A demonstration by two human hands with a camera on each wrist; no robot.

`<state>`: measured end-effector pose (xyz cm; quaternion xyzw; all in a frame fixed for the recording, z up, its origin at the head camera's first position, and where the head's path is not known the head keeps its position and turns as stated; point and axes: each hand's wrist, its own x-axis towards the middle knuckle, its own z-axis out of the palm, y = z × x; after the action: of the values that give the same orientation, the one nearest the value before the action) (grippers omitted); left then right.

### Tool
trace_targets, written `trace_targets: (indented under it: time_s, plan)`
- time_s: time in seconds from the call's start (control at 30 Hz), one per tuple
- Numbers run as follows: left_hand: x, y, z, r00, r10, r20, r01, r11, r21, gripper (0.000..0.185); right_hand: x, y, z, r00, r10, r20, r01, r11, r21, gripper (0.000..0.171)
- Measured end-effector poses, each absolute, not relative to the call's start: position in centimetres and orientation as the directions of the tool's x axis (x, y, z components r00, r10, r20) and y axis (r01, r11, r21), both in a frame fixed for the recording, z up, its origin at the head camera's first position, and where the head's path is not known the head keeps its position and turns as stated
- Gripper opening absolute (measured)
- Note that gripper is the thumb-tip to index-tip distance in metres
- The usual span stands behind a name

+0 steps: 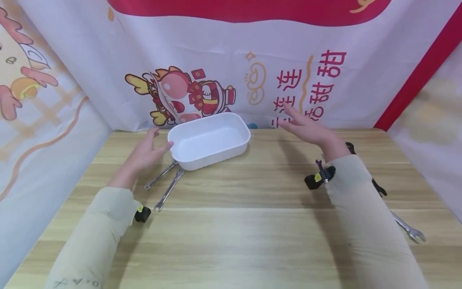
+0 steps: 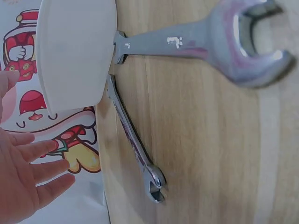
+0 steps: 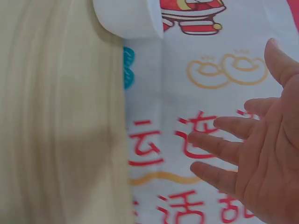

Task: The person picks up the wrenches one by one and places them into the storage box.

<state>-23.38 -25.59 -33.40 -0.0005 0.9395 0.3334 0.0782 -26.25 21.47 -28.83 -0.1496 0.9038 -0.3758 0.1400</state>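
On the wooden table point(image 1: 231, 241), against the printed backdrop point(image 1: 223, 68) that rises behind its far edge, the white plastic tray point(image 1: 209, 140) sits a little left of the middle, and everything else is placed from it. Left of the tray, the left hand point(image 1: 142, 156) hovers with its fingers straight and spread apart, its thumb tip just beside the tray's near-left corner; whether it actually touches the rim cannot be told, and it holds nothing. Right of the tray and well apart from it, the right hand point(image 1: 306, 126) is raised above the table with fingers relaxed and spread, palm turned toward the tray, also holding nothing. Under the tray's near-left corner two wrenches lie on the wood: the larger wrench point(image 1: 169, 190) angles toward the person with one end tucked beneath the tray, and the slimmer wrench point(image 1: 160, 175) lies just left of it, likewise running in under the corner. Far right of the tray, partly hidden by the right sleeve, a third wrench point(image 1: 409, 229) rests near the table's edge.
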Motion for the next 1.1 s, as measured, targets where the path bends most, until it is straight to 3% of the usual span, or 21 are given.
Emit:
trace_targets:
  time_s: [0.3, 0.57, 0.83, 1.1]
  plan:
    - [-23.7, -25.8, -34.5, -0.982, 0.066, -0.178, -0.074, 0.730, 0.679, 0.094, -27.9, 18.4, -32.8, -0.915, -0.347, -0.204, -0.062, 0.622, -0.781, 0.077]
    - [-23.7, -25.4, -34.4, -0.970, 0.091, -0.225, -0.089, 0.729, 0.679, 0.101, -28.7, 15.6, -34.8, -0.933, -0.339, -0.126, -0.073, 0.517, -0.853, 0.075]
    - [-24.0, -24.9, -34.2, -0.964, 0.132, -0.232, -0.070, 0.712, 0.699, 0.105, -29.3, 13.7, -35.1, -0.942, -0.293, -0.164, -0.030, 0.561, -0.828, 0.083]
    - [-23.5, -24.8, -34.6, -0.950, 0.136, -0.280, -0.092, 0.736, 0.671, 0.108, -29.5, 12.7, -36.3, -0.910, -0.357, -0.209, -0.017, 0.537, -0.843, 0.097]
